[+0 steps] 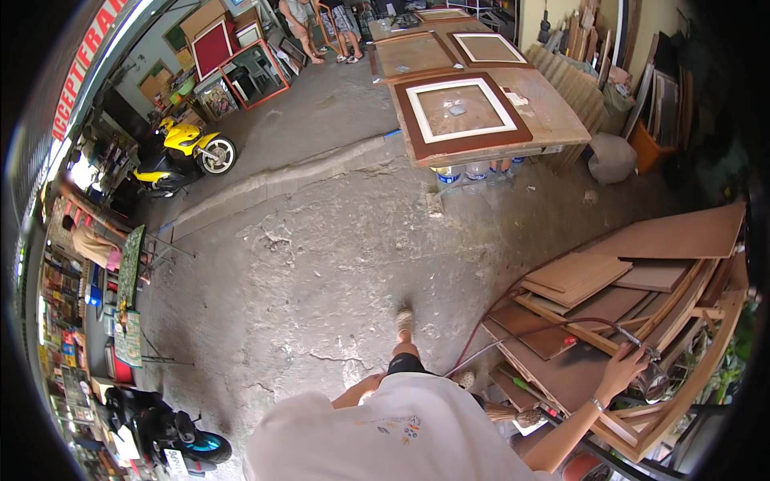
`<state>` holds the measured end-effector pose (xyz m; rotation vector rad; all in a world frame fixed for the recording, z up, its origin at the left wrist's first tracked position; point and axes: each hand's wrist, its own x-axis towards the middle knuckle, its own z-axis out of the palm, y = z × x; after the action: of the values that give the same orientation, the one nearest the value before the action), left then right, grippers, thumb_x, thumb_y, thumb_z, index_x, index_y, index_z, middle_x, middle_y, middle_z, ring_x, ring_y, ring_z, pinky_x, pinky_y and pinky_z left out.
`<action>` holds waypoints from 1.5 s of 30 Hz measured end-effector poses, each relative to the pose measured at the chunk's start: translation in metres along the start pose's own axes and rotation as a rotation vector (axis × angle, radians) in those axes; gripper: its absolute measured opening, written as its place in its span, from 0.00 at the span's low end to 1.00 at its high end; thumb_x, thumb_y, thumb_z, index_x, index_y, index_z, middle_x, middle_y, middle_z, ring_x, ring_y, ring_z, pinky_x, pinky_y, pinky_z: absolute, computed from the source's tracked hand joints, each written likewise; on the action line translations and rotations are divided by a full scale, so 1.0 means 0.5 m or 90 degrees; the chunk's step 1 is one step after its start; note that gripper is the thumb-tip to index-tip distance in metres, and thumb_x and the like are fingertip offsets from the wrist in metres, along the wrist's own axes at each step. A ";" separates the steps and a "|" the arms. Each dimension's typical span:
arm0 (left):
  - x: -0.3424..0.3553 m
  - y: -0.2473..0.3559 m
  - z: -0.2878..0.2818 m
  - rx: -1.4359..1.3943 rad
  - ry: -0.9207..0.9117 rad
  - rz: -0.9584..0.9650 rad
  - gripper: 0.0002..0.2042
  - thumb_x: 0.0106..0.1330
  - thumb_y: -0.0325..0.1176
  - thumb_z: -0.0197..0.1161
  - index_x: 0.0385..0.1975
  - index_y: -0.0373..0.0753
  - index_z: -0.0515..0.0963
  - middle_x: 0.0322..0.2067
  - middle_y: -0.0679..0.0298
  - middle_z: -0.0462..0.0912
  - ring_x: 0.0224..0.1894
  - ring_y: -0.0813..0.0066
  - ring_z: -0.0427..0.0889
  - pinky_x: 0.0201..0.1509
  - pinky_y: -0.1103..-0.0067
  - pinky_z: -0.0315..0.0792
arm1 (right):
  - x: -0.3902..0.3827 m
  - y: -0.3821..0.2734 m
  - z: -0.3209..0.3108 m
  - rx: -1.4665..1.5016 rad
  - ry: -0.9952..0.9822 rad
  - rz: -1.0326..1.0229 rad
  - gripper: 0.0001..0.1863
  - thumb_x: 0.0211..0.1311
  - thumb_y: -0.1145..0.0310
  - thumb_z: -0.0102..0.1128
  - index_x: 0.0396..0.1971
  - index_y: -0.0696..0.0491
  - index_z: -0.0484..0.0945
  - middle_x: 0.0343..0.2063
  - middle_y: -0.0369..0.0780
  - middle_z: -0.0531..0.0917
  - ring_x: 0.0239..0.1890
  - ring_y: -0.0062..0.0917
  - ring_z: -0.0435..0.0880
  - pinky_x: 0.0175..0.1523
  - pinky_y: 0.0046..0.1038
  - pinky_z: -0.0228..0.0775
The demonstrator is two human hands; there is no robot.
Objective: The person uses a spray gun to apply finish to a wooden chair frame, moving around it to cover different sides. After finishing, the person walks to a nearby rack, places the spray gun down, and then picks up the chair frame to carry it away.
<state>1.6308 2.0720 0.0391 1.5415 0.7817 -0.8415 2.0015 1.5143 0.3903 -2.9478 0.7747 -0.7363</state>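
At the right, my right arm reaches out over a stack of boards (561, 361), and my right hand (628, 366) is closed around a spray gun (653, 380) with a metal cup. A dark red air hose (589, 321) runs from the gun across the boards and down to the floor. My left hand (370, 385) is low by my hip, beside my dark shorts. My shirt hides part of it, and its fingers do not show clearly.
Ahead stands a worktable (553, 100) with brown-and-white frames (469, 112). A yellow scooter (184, 140) is parked at the left, a dark motorcycle (164, 429) at the near left. A low concrete step (273, 188) crosses the floor. Other people (301, 28) stand at the back.
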 end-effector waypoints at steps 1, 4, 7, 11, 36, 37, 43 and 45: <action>-0.001 -0.003 -0.014 -0.025 0.003 -0.020 0.26 0.67 0.57 0.62 0.45 0.36 0.80 0.28 0.55 0.86 0.26 0.67 0.84 0.31 0.69 0.76 | -0.018 -0.007 -0.002 -0.003 -0.005 -0.039 0.31 0.72 0.52 0.53 0.69 0.50 0.62 0.65 0.55 0.62 0.64 0.52 0.68 0.59 0.46 0.73; 0.018 -0.003 -0.099 -0.039 0.044 -0.057 0.27 0.67 0.57 0.61 0.46 0.35 0.80 0.28 0.54 0.86 0.27 0.67 0.85 0.31 0.69 0.77 | -0.092 -0.121 -0.048 0.133 -0.064 -0.103 0.28 0.72 0.56 0.54 0.66 0.54 0.66 0.61 0.56 0.66 0.62 0.51 0.70 0.61 0.45 0.69; 0.063 0.026 -0.210 0.069 0.140 -0.072 0.32 0.66 0.62 0.58 0.49 0.34 0.79 0.29 0.52 0.86 0.29 0.62 0.86 0.35 0.68 0.79 | -0.190 -0.263 -0.068 0.202 -0.270 -0.177 0.26 0.69 0.61 0.58 0.62 0.57 0.68 0.59 0.56 0.69 0.58 0.51 0.73 0.60 0.41 0.70; 0.157 0.078 -0.401 0.069 0.187 0.102 0.29 0.67 0.59 0.58 0.48 0.35 0.80 0.34 0.47 0.86 0.39 0.55 0.86 0.44 0.64 0.78 | -0.338 -0.421 0.021 0.263 -0.510 -0.380 0.23 0.64 0.62 0.64 0.54 0.59 0.76 0.50 0.51 0.78 0.46 0.42 0.81 0.52 0.35 0.75; -0.085 -0.172 -0.654 -0.495 0.278 -0.237 0.16 0.70 0.52 0.56 0.44 0.46 0.76 0.35 0.66 0.83 0.29 0.70 0.81 0.37 0.67 0.72 | -0.766 -0.873 0.284 0.107 -1.087 -0.107 0.13 0.69 0.60 0.58 0.31 0.55 0.78 0.22 0.41 0.79 0.19 0.28 0.79 0.21 0.33 0.71; -0.084 -0.147 -0.660 -0.552 0.290 -0.261 0.15 0.70 0.51 0.56 0.44 0.47 0.76 0.34 0.66 0.83 0.28 0.71 0.81 0.37 0.68 0.72 | -0.772 -0.906 0.299 0.110 -1.097 -0.149 0.12 0.68 0.61 0.59 0.31 0.55 0.78 0.21 0.41 0.79 0.19 0.28 0.79 0.21 0.33 0.71; -0.016 -0.055 -0.789 -0.688 0.370 -0.134 0.16 0.71 0.50 0.58 0.46 0.45 0.75 0.35 0.64 0.83 0.29 0.73 0.82 0.30 0.76 0.72 | -0.821 -1.168 0.406 0.204 -1.127 -0.534 0.10 0.66 0.64 0.60 0.30 0.56 0.78 0.21 0.39 0.79 0.19 0.27 0.79 0.20 0.32 0.70; 0.007 -0.020 -0.862 -0.689 0.434 -0.119 0.18 0.69 0.45 0.61 0.46 0.37 0.75 0.36 0.58 0.83 0.32 0.70 0.83 0.31 0.76 0.76 | -0.830 -1.307 0.461 0.181 -1.177 -0.438 0.08 0.65 0.66 0.61 0.31 0.56 0.78 0.21 0.38 0.79 0.19 0.27 0.78 0.20 0.31 0.69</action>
<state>1.6630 2.5008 0.0683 0.7293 1.5584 0.0912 2.0876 2.2559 0.0820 -2.0948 -0.4620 1.5729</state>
